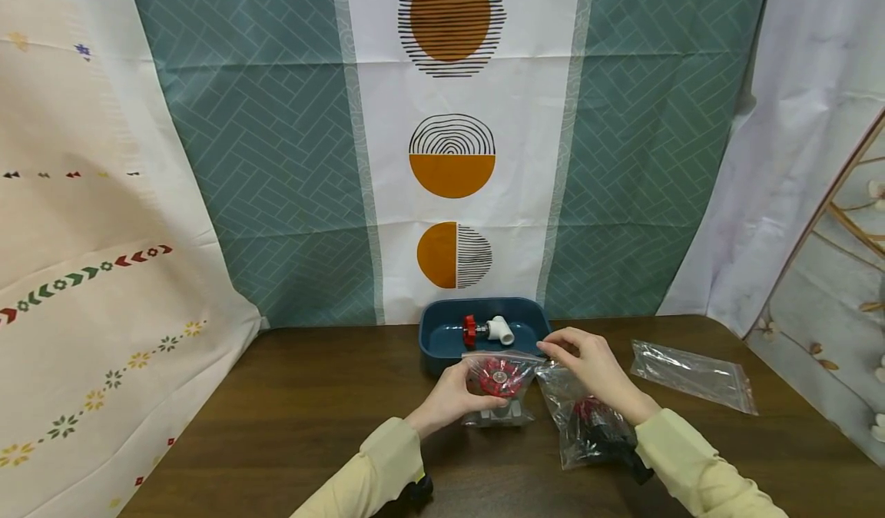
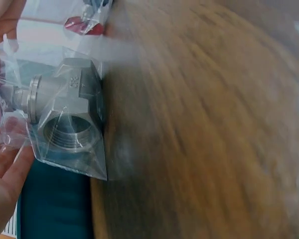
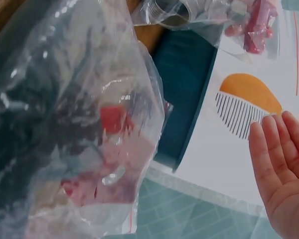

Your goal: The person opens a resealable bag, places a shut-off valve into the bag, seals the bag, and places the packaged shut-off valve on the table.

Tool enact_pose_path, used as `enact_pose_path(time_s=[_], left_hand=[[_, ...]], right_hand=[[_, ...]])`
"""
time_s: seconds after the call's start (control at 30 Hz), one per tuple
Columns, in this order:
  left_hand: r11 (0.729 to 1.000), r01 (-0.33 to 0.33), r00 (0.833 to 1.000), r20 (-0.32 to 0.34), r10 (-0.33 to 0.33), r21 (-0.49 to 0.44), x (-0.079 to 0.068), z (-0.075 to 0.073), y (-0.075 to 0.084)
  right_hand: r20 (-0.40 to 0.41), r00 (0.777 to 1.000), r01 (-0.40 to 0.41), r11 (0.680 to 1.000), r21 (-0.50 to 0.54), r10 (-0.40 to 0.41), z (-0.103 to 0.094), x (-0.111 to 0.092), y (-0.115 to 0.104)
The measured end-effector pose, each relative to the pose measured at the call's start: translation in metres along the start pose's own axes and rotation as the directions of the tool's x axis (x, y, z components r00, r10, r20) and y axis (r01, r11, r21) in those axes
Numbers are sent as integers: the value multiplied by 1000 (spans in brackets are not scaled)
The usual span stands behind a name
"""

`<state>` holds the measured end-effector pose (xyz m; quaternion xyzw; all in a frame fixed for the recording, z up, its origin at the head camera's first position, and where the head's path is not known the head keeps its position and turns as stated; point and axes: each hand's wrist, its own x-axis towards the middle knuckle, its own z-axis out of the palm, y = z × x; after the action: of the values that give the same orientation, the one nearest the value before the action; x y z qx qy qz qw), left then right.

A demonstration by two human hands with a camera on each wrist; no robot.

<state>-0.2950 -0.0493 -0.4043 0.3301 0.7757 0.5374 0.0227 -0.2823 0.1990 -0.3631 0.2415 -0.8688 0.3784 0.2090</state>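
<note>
My left hand (image 1: 452, 399) grips a clear zip bag (image 1: 522, 414) from its left side. Inside the bag is a metal valve (image 2: 72, 107) with a threaded opening and a red handwheel (image 1: 499, 377). Over the bag's upper right corner is my right hand (image 1: 588, 360); in the right wrist view its fingers (image 3: 271, 159) are straight and apart from the bag. Under the right wrist lies a second clear bag (image 1: 570, 437) with a red and black item in it, large and blurred in the right wrist view.
Behind the hands stands a dark blue tray (image 1: 439, 333), holding a white pipe tee (image 1: 501, 330) with a red-handled valve (image 1: 470, 331). A flat clear bag (image 1: 694, 376) lies on the brown table (image 1: 297, 403) at the right. Patterned cloth (image 1: 290, 157) hangs behind.
</note>
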Motion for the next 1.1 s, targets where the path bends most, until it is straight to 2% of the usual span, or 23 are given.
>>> enact_pose_path(time_s=[0.07,0.23,0.4,0.47,0.6,0.63,0.73,0.87,1.1], left_hand=[[1000,-2,1000,-11,2,14,3,1,-10],[1000,7,1000,-27,-7,7,2,2,-7],[999,41,998,-45,-43,-30,-8,-5,17],[998,65,997,-49,-66,-16,-12,-9,27],[995,89,993,-76,-85,48,-19,-19,32],[995,80,993,-90,-74,64,-21,-22,32],[992,93,988,-133,-82,83,-25,-33,16],[987,156,973,-177,-149,26,-30,-47,-7],[972,233,944,-233,-235,-36,-49,-66,-5]], right_hand=[[2,1000,-23,1000,-3,23,-3,-1,2],[-11,998,-67,998,-17,67,-9,-2,8],[-42,993,-115,993,-19,114,-20,0,12],[-50,989,-137,990,-14,136,-25,1,14],[-66,985,-163,986,-34,160,-35,1,20],[-70,984,-167,985,-39,164,-38,1,21],[-78,981,-180,982,-50,176,-45,1,24],[-84,979,-191,981,-40,187,-54,0,28],[-87,972,-226,972,-64,220,-66,-6,36]])
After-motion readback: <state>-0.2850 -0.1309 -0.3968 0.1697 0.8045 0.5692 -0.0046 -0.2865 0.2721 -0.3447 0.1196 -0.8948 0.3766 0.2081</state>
